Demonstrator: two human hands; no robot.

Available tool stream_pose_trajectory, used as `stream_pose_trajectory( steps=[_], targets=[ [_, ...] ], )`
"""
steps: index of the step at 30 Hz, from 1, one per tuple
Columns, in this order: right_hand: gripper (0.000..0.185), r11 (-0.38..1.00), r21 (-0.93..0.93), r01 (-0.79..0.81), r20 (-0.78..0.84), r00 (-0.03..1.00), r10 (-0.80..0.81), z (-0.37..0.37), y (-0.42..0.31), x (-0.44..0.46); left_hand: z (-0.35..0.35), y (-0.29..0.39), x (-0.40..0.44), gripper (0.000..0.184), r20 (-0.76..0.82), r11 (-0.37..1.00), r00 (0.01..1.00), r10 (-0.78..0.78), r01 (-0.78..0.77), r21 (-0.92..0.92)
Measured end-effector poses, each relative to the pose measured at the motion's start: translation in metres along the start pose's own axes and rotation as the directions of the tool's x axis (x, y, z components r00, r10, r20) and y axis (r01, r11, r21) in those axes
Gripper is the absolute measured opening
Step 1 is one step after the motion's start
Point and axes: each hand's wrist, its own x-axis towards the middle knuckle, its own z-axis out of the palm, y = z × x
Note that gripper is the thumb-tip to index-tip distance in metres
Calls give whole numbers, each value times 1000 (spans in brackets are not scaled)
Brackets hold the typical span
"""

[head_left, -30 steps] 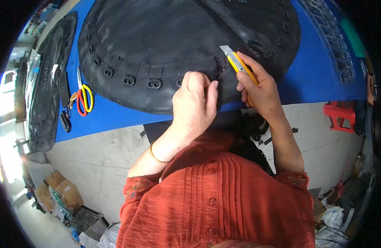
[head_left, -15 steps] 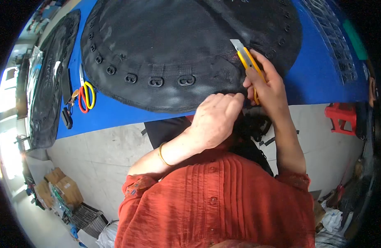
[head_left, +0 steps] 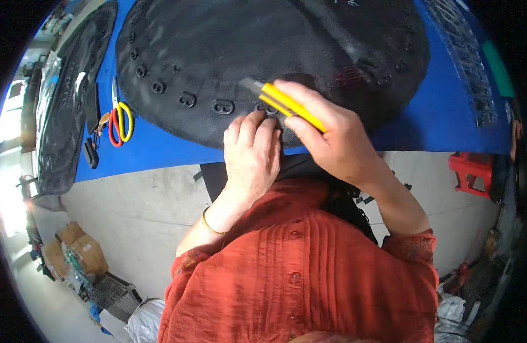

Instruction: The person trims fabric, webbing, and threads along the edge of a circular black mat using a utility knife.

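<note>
A large rounded black mesh fabric piece point(head_left: 246, 40) lies in front of me, with black plastic buckles point(head_left: 223, 107) set along its curved edge. My left hand point(head_left: 252, 151) is at its near edge, fingers bent together and pressed against one buckle, the thumb hidden. In my right hand point(head_left: 337, 131) is a yellow utility knife point(head_left: 295, 107), gripped with its blade out and pointing left over the fabric. The blade is slightly blurred, above the buckle at my left fingertips; whether it touches the fabric I cannot tell.
On the blue table point(head_left: 160, 157), scissors point(head_left: 120, 123) with red and yellow handles lie left of the fabric. Another black fabric piece point(head_left: 69, 120) is farther left, and clear plastic point(head_left: 463, 57) lies at right. A red stool point(head_left: 473, 171) and cardboard boxes point(head_left: 86, 251) stand on the floor.
Both hands have moved left along the fabric's edge. My left hand has come to a buckle, and the knife has swung from pointing up to pointing left. The fabric appears slightly shifted in view.
</note>
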Motion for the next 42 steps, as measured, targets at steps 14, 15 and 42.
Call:
stream_pose_trajectory(
  steps=[14,15,42],
  targets=[
    [43,999,-39,28,-79,996,-31,2,60,47,0,0,10,41,24,999,999,-23,23,30],
    [43,999,-17,-35,-81,996,33,-4,59,45,0,0,12,40,46,997,998,-37,34,67],
    [40,919,-349,182,219,970,-109,-50,46,31,8,-12,11,40,-78,999,997,23,-20,42]
  ],
)
